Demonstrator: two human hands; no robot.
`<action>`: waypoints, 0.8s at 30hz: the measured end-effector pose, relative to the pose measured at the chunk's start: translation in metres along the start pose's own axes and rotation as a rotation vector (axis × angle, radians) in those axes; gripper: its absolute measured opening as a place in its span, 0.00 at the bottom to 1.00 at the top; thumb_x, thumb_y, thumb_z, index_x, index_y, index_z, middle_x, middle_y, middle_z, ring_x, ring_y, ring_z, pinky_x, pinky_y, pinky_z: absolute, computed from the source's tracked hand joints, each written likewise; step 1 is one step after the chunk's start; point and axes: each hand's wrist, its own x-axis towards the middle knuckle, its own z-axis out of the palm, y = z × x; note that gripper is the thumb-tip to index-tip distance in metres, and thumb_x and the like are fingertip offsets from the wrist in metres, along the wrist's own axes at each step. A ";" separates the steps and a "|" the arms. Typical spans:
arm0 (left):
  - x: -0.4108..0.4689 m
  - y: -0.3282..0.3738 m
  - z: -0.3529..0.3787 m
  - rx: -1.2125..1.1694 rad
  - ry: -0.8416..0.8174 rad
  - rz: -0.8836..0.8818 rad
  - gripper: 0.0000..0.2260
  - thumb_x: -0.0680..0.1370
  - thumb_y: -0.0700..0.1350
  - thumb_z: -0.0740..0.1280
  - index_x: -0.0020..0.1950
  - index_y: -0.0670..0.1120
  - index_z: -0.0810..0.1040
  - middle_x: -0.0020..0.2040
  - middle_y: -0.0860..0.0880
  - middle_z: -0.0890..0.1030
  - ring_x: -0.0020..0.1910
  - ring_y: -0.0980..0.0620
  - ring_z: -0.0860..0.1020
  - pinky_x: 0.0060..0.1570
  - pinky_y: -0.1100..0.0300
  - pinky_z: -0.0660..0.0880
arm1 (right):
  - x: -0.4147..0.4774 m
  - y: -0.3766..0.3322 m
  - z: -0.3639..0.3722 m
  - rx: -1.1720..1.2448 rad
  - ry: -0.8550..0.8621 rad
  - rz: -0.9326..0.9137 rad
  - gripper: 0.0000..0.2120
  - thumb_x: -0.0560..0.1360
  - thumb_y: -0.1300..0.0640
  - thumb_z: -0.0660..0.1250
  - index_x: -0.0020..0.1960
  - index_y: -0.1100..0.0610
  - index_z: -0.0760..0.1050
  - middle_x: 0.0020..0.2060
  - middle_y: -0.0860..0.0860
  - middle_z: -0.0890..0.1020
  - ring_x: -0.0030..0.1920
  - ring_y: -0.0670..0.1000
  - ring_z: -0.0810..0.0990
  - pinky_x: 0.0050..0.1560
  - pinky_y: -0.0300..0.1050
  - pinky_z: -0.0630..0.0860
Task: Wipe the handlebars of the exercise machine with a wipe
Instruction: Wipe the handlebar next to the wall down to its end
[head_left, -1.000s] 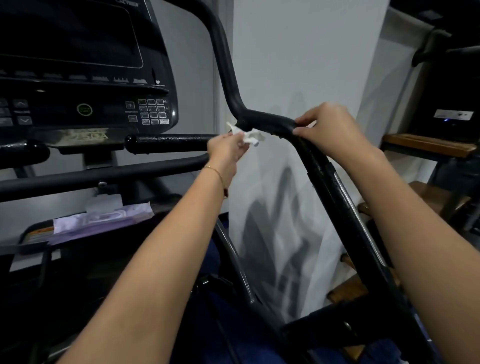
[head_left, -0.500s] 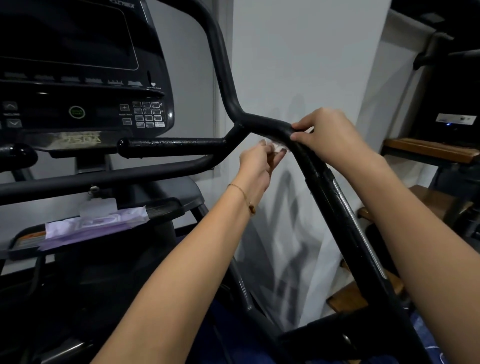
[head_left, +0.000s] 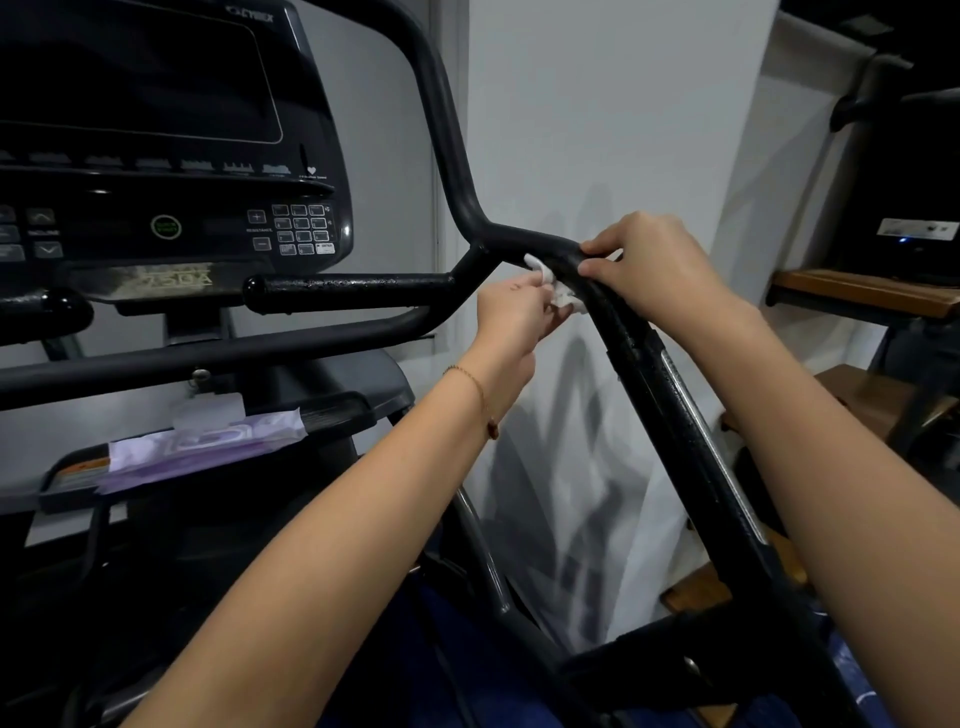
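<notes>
Mid-wipe at the handlebar bend, centre frame. Left hand pinches wipe against it; right hand grips handlebar alongside. Next, probably: drag wipe down toward lower right.

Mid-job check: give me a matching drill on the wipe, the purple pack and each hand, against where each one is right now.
Things:
1. wipe
2. purple pack
3. left hand
4. right hand

Places:
a. lying on the tray below the console
b. fingers curled over the bend of the handlebar
c. bunched against the handlebar at its bend
d. pinching the wipe beside the bar

Pairs: 1-c; 2-a; 3-d; 4-b
</notes>
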 end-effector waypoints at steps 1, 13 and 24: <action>-0.002 -0.002 -0.001 0.050 -0.023 0.055 0.10 0.78 0.28 0.57 0.48 0.35 0.77 0.39 0.44 0.78 0.31 0.53 0.78 0.35 0.67 0.78 | 0.000 0.000 0.000 0.004 0.001 0.003 0.10 0.75 0.57 0.66 0.54 0.58 0.80 0.50 0.57 0.82 0.51 0.58 0.78 0.51 0.47 0.73; -0.009 -0.010 0.004 0.198 -0.002 0.205 0.13 0.79 0.32 0.58 0.39 0.41 0.79 0.38 0.44 0.78 0.40 0.50 0.77 0.45 0.64 0.78 | 0.003 0.002 0.002 0.024 0.003 0.024 0.11 0.74 0.56 0.67 0.56 0.55 0.80 0.52 0.54 0.82 0.52 0.56 0.78 0.51 0.44 0.71; -0.018 -0.025 0.000 0.426 -0.055 0.308 0.13 0.76 0.33 0.59 0.39 0.38 0.81 0.34 0.42 0.79 0.37 0.49 0.75 0.53 0.47 0.77 | 0.006 0.007 0.005 0.062 0.010 0.041 0.12 0.73 0.55 0.67 0.56 0.54 0.80 0.53 0.53 0.81 0.52 0.55 0.79 0.49 0.42 0.70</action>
